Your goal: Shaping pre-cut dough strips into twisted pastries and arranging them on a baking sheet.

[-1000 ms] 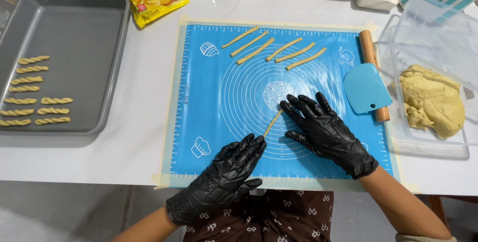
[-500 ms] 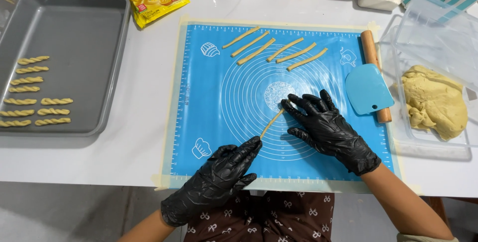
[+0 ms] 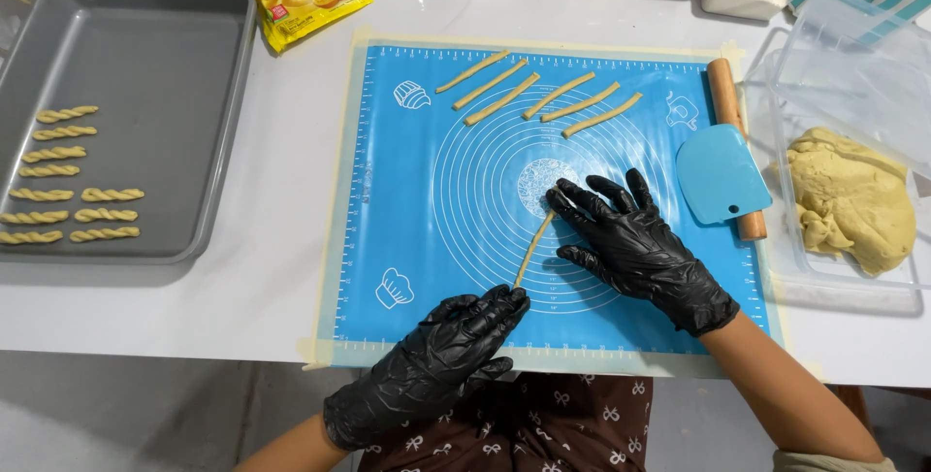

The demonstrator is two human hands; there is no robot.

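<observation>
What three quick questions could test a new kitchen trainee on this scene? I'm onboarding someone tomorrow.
1. True or false: both hands, left hand and right hand, touch the ends of one thin dough strip on the blue mat.
2. How many plain strips lie in the row at the mat's far edge?
A) four B) six C) nine
3. Fill in: the twisted pieces lie in the grey ____.

Key: 1 true; 2 B; 3 tray.
</observation>
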